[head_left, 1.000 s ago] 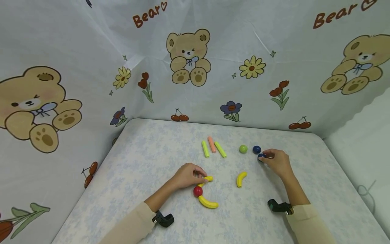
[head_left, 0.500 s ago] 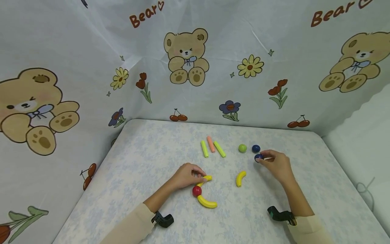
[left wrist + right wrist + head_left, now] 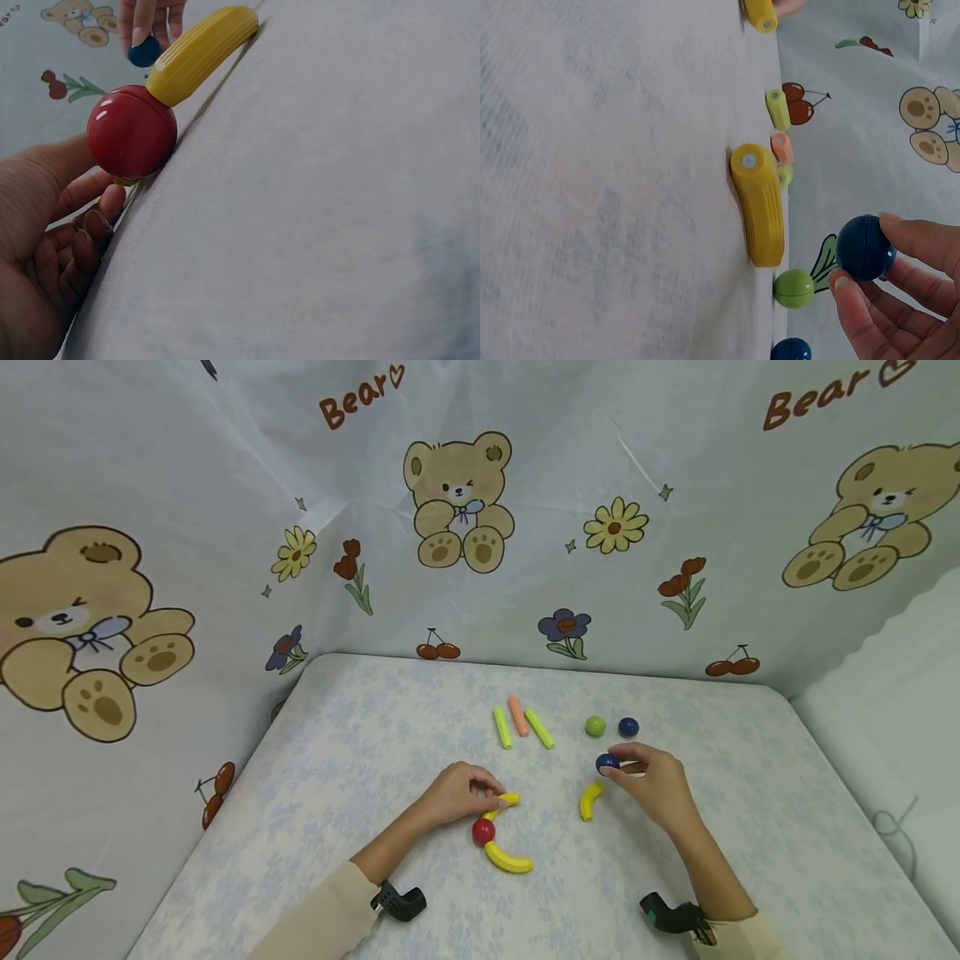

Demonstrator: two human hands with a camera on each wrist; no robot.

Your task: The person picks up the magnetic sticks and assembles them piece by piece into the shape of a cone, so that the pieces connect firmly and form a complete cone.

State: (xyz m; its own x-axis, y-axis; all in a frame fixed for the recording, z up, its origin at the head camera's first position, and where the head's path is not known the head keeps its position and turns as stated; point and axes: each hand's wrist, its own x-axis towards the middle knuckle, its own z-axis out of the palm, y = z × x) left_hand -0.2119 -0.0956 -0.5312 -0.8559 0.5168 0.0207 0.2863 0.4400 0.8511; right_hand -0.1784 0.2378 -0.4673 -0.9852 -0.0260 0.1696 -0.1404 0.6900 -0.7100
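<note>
My left hand (image 3: 459, 792) pinches the upper curved yellow piece (image 3: 511, 798) by the table. A red ball (image 3: 483, 832) sits between that piece and a lower curved yellow piece (image 3: 508, 858); in the left wrist view the red ball (image 3: 132, 131) touches the yellow piece (image 3: 202, 54). Between thumb and fingers, my right hand (image 3: 660, 783) grips a dark blue ball (image 3: 607, 765), just above a separate curved yellow piece (image 3: 590, 801). The right wrist view shows this blue ball (image 3: 865, 247) held off the table.
Behind the hands lie two yellow-green sticks (image 3: 502, 727) (image 3: 539, 728) with an orange stick (image 3: 518, 716) between them. A green ball (image 3: 595, 726) and another blue ball (image 3: 628, 727) rest at the back right. A bear-print cloth (image 3: 300, 610) hangs behind the table.
My right hand has lifted its blue ball away from beside the other blue ball and carried it left and nearer. The left hand has stayed on the yellow piece.
</note>
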